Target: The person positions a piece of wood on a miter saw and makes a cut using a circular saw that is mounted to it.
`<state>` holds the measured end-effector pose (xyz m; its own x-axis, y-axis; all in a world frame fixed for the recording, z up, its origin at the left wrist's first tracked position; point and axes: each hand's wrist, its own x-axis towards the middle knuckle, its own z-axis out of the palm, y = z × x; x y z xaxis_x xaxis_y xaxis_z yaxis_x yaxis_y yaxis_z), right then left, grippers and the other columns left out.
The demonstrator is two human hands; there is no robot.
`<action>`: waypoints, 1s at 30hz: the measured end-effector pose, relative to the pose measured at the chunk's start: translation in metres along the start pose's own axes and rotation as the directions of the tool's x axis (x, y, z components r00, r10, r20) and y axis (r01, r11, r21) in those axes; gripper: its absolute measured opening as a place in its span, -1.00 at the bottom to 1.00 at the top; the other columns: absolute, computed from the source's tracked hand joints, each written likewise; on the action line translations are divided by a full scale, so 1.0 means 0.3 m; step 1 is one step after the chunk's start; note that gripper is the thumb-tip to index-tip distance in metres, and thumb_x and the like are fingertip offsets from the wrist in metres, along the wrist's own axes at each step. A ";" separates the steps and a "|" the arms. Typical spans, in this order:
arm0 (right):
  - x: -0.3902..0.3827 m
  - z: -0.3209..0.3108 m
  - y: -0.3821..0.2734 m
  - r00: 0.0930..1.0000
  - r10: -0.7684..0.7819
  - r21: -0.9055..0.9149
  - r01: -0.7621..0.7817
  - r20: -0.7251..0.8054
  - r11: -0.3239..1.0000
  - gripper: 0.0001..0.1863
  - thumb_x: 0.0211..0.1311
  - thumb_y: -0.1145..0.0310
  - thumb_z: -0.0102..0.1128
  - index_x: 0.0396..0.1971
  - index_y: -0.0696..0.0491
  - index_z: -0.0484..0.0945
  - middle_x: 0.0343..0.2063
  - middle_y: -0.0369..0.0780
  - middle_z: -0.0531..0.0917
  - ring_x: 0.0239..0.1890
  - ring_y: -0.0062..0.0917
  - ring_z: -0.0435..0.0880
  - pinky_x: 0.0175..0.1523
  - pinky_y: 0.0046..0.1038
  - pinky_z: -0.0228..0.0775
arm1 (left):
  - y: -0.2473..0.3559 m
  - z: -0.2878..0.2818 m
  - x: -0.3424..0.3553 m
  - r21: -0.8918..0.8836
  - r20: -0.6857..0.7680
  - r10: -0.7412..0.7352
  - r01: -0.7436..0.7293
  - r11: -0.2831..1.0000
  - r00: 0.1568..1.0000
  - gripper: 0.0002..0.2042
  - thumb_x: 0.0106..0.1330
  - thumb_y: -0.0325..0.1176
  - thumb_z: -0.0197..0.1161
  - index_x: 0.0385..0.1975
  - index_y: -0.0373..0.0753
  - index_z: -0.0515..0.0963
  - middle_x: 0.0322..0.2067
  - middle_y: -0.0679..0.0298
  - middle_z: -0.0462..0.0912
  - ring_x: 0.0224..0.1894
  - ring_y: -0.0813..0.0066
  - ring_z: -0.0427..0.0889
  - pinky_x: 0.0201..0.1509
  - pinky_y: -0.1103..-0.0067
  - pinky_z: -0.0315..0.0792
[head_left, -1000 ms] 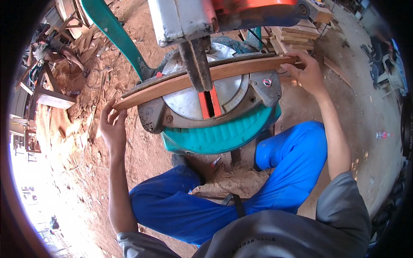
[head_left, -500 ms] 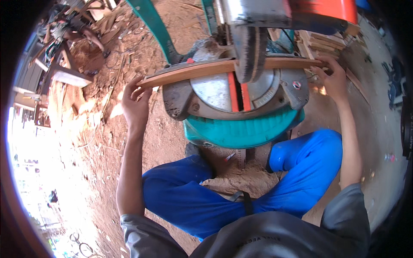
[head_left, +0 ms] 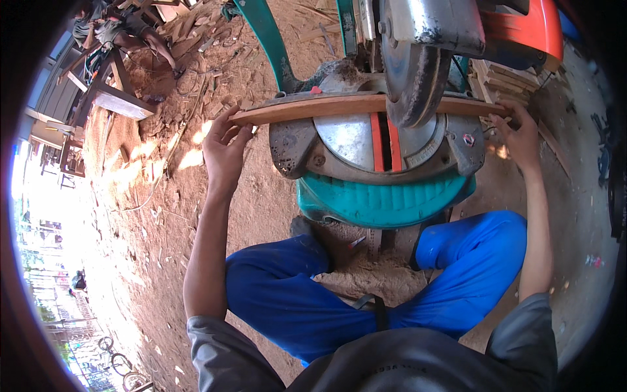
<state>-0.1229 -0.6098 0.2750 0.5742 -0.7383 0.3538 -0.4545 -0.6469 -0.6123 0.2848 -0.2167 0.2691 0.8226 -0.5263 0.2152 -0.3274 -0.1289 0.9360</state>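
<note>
My left hand [head_left: 225, 147] grips the left end of a long reddish-brown wooden strip [head_left: 307, 108], and my right hand [head_left: 519, 134] holds its right end with thumb and fingers. The strip lies across the round metal table [head_left: 343, 147] of a miter saw, which has red slot inserts. Its blade housing, a worn metal guard [head_left: 418, 85] with an orange handle body [head_left: 519, 36], hangs over the strip and hides part of it. The saw rests on a teal plastic chair [head_left: 385, 202] in front of my bent legs.
Wood scraps and sawdust lie on the ground [head_left: 170, 196]. At upper left, another person [head_left: 117, 32] is beside a wooden frame [head_left: 121, 101]. Stacked boards [head_left: 506, 81] sit at the upper right. Bicycles [head_left: 121, 362] stand in the bright area at lower left.
The view has shifted, so the saw, strip and hands sit farther right in the picture, showing more of the guard's side. Both hands still hold the strip's ends.
</note>
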 end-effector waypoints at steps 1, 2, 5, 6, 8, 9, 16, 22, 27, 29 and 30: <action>-0.004 -0.004 -0.012 1.000 0.006 -0.032 -0.006 -0.002 0.999 -0.57 0.23 0.32 0.49 0.08 0.07 0.65 0.05 -0.16 0.73 0.09 -0.42 0.70 0.16 -0.38 0.51 | 0.007 -0.002 0.000 0.015 0.007 -0.011 0.011 1.000 1.000 -0.53 0.38 -0.49 0.38 0.28 -0.34 0.48 0.03 0.10 0.68 0.02 0.40 0.70 0.08 0.52 0.64; -0.008 -0.005 -0.021 1.000 0.014 -0.063 -0.014 -0.005 0.998 -0.57 0.22 0.31 0.50 0.08 0.07 0.65 0.04 -0.16 0.73 0.08 -0.42 0.71 0.14 -0.38 0.52 | 0.014 -0.003 0.001 0.032 0.015 -0.021 0.021 0.999 1.000 -0.49 0.38 -0.46 0.39 0.31 -0.36 0.47 0.05 0.09 0.66 0.05 0.40 0.70 0.10 0.52 0.64; -0.009 -0.017 -0.002 1.000 0.019 -0.003 -0.019 -0.021 1.000 -0.56 0.18 0.30 0.52 0.06 0.05 0.66 0.01 -0.16 0.73 0.07 -0.39 0.71 0.15 -0.37 0.52 | 0.006 0.005 0.014 0.057 0.025 0.046 -0.048 0.997 0.999 -0.49 0.39 -0.42 0.40 0.32 -0.36 0.46 0.06 0.08 0.65 0.07 0.39 0.69 0.11 0.52 0.63; -0.008 -0.011 0.012 0.999 0.032 -0.022 -0.032 -0.035 0.999 -0.56 0.18 0.30 0.52 0.06 0.05 0.66 0.01 -0.16 0.73 0.07 -0.39 0.71 0.15 -0.37 0.52 | -0.001 0.004 0.018 0.059 0.048 0.051 -0.053 0.997 0.998 -0.47 0.39 -0.40 0.40 0.32 -0.36 0.44 0.13 0.07 0.61 0.12 0.38 0.66 0.14 0.51 0.61; 0.001 -0.009 0.019 0.990 -0.114 -0.101 0.105 -0.084 0.989 -0.55 0.15 0.31 0.51 0.06 0.03 0.67 -0.01 -0.14 0.72 0.08 -0.35 0.71 0.19 -0.34 0.50 | -0.020 0.015 0.026 0.061 0.036 0.124 -0.126 0.990 0.992 -0.49 0.38 -0.40 0.41 0.30 -0.33 0.46 0.16 0.11 0.63 0.16 0.34 0.63 0.22 0.45 0.53; 0.002 -0.007 0.000 0.985 -0.156 -0.080 0.150 -0.078 0.985 -0.56 0.14 0.33 0.50 0.05 0.03 0.67 0.01 -0.14 0.71 0.09 -0.31 0.70 0.21 -0.32 0.49 | -0.028 0.011 0.027 0.051 0.050 0.131 -0.133 0.990 0.990 -0.50 0.39 -0.40 0.40 0.30 -0.33 0.46 0.17 0.11 0.62 0.15 0.36 0.63 0.23 0.45 0.53; 0.008 0.018 -0.073 0.959 -0.276 -0.137 0.266 -0.062 0.954 -0.66 0.17 0.33 0.48 -0.02 -0.05 0.73 0.23 -0.18 0.58 0.29 -0.17 0.53 0.29 -0.23 0.46 | 0.018 0.000 0.044 0.269 0.103 0.107 -0.132 0.954 0.989 -0.67 0.41 -0.40 0.38 0.16 -0.19 0.63 0.00 0.27 0.73 0.09 0.51 0.65 0.18 0.43 0.55; 0.004 0.014 -0.078 0.970 -0.242 -0.092 0.241 -0.003 0.966 -0.69 0.22 0.33 0.47 -0.02 -0.06 0.74 0.25 -0.20 0.56 0.32 -0.19 0.49 0.32 -0.22 0.45 | 0.033 0.015 0.040 0.309 0.053 0.091 -0.103 0.945 0.994 -0.69 0.41 -0.40 0.35 0.12 -0.24 0.65 0.00 0.23 0.73 0.10 0.44 0.65 0.22 0.47 0.48; 0.018 0.028 -0.068 0.971 -0.237 -0.040 0.238 0.018 0.971 -0.69 0.20 0.35 0.48 -0.04 -0.02 0.74 0.24 -0.20 0.56 0.28 -0.21 0.53 0.30 -0.24 0.47 | 0.026 -0.011 0.046 0.359 0.027 0.090 -0.093 0.929 0.996 -0.71 0.38 -0.40 0.40 0.09 -0.10 0.70 -0.03 0.31 0.74 0.08 0.48 0.65 0.16 0.33 0.60; 0.019 0.032 -0.069 0.969 -0.247 -0.049 0.248 0.022 0.968 -0.69 0.20 0.35 0.49 -0.04 0.00 0.74 0.23 -0.20 0.56 0.26 -0.22 0.55 0.29 -0.24 0.48 | 0.011 -0.014 0.051 0.344 0.024 0.053 -0.058 0.937 0.998 -0.71 0.37 -0.40 0.41 0.08 -0.06 0.72 -0.04 0.32 0.74 0.05 0.47 0.65 0.13 0.35 0.61; 0.017 0.032 -0.071 0.972 -0.234 -0.018 0.234 0.012 0.972 -0.69 0.19 0.35 0.49 -0.06 0.01 0.74 0.22 -0.19 0.57 0.26 -0.22 0.55 0.28 -0.25 0.48 | 0.010 -0.011 0.051 0.340 0.023 0.053 -0.057 0.939 0.998 -0.71 0.37 -0.40 0.41 0.08 -0.06 0.72 -0.04 0.32 0.74 0.05 0.47 0.65 0.13 0.35 0.61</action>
<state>-0.1039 -0.5978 0.2831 0.6730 -0.5642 0.4783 -0.3196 -0.8050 -0.4998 0.2979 -0.2224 0.2760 0.7935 -0.5512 0.2579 -0.5123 -0.3765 0.7718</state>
